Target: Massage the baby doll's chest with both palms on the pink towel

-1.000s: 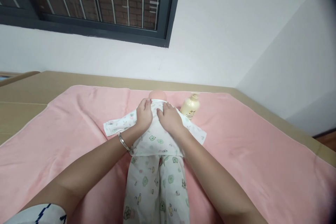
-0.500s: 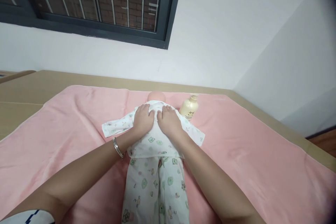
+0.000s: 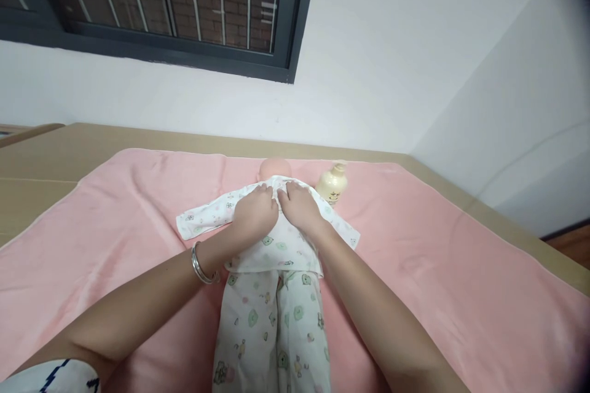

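A doll in a white top (image 3: 286, 245) and matching trousers (image 3: 249, 325), both printed with small green figures, lies stretched out with its arms to the sides. The back of my left hand (image 3: 255, 212) faces up on the upper chest part of the top, fingers together and slightly bent, thumb mostly hidden. Beside it my right hand (image 3: 302, 209) rests on the other side, fingers extended and thumb apart. Beyond both hands shows the doll's bare round head (image 3: 275, 168); its face cannot be seen. Close to its shoulder stands a cream-coloured bottle (image 3: 332, 183).
A pink blanket (image 3: 415, 258) with some creases covers the wooden surface (image 3: 41, 153) under the doll. Behind it rises a white wall (image 3: 369, 61) with a dark-framed window (image 3: 295, 31). My left wrist wears a silver bangle (image 3: 199, 265).
My left hand has turned and shifted slightly right, towards the middle of the chest, and its thumb has tucked in. My right hand has barely moved. The doll and bottle stay in place.
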`<action>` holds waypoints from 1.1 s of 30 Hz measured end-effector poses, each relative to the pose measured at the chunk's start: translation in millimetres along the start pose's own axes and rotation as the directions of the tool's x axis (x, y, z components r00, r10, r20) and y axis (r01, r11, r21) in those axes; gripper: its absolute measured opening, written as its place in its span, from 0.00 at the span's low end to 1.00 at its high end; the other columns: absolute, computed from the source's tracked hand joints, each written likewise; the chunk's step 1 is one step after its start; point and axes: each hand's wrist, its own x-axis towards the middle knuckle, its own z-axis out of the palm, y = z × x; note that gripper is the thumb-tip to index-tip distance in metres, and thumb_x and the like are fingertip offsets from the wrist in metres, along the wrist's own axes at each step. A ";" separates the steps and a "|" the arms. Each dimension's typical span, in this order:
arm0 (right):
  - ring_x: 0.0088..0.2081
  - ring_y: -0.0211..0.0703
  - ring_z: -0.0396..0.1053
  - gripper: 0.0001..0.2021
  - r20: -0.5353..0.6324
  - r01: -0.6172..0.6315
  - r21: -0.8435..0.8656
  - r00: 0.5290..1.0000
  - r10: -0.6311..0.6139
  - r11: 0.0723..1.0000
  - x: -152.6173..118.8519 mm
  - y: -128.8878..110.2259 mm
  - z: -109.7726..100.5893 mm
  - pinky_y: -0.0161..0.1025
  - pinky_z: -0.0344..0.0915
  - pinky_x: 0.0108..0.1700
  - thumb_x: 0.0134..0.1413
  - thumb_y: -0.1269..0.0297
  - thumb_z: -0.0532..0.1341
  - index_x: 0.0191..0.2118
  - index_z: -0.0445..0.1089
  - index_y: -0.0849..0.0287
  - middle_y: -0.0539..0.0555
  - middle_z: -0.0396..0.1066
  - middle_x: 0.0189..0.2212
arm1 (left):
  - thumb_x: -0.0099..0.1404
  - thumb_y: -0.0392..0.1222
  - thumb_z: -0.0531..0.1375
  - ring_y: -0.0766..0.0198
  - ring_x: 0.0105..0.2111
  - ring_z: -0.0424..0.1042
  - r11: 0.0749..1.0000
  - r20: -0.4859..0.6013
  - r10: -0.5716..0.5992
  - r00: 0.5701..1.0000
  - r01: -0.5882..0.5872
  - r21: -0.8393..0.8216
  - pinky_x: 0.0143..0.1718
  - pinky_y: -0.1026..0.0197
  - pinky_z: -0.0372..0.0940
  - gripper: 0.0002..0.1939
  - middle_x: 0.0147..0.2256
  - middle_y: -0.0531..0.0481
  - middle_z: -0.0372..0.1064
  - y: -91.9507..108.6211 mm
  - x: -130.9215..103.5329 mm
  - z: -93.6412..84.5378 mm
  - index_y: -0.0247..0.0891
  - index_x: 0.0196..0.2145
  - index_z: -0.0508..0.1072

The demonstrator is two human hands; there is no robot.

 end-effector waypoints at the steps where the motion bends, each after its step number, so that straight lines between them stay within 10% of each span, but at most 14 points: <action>1: 0.57 0.54 0.67 0.19 0.006 0.020 0.007 1.000 -0.020 1.000 1.0 2.1 0.1 0.46 0.59 0.58 0.71 0.60 0.46 0.51 0.70 0.66 0.67 0.70 0.56 | 0.67 0.36 0.48 0.44 0.55 0.72 1.000 0.008 -0.024 1.000 0.024 -0.010 0.54 0.47 0.65 0.22 0.55 0.36 0.73 -0.9 0.9 -3.4 0.34 0.54 0.73; 13: 0.53 0.60 0.69 0.18 0.023 0.007 -0.233 1.000 -0.002 0.972 -28.4 -39.2 -7.7 0.47 0.60 0.56 0.68 0.69 0.47 0.52 0.69 0.73 0.72 0.73 0.48 | 0.72 0.43 0.47 0.51 0.48 0.74 0.997 -0.012 0.066 0.998 -0.065 0.040 0.50 0.53 0.66 0.18 0.48 0.40 0.75 -24.1 27.4 -0.6 0.34 0.46 0.73; 21: 0.62 0.53 0.62 0.21 0.040 0.016 0.026 0.999 -0.018 1.000 -0.5 -8.7 -3.6 0.44 0.55 0.62 0.70 0.61 0.48 0.59 0.65 0.69 0.67 0.64 0.62 | 0.71 0.37 0.48 0.51 0.53 0.71 0.972 -0.092 0.101 0.991 -0.078 0.223 0.54 0.54 0.63 0.16 0.49 0.37 0.74 -6.7 5.5 10.0 0.32 0.48 0.72; 33: 0.62 0.58 0.62 0.23 0.044 0.011 -0.053 0.999 -0.008 0.999 -19.0 -32.3 -4.1 0.49 0.55 0.63 0.70 0.64 0.45 0.60 0.65 0.73 0.70 0.67 0.59 | 0.71 0.42 0.46 0.51 0.50 0.72 0.999 -0.086 -0.029 0.996 0.025 -0.047 0.53 0.53 0.62 0.17 0.48 0.40 0.75 -27.8 29.4 15.9 0.35 0.45 0.73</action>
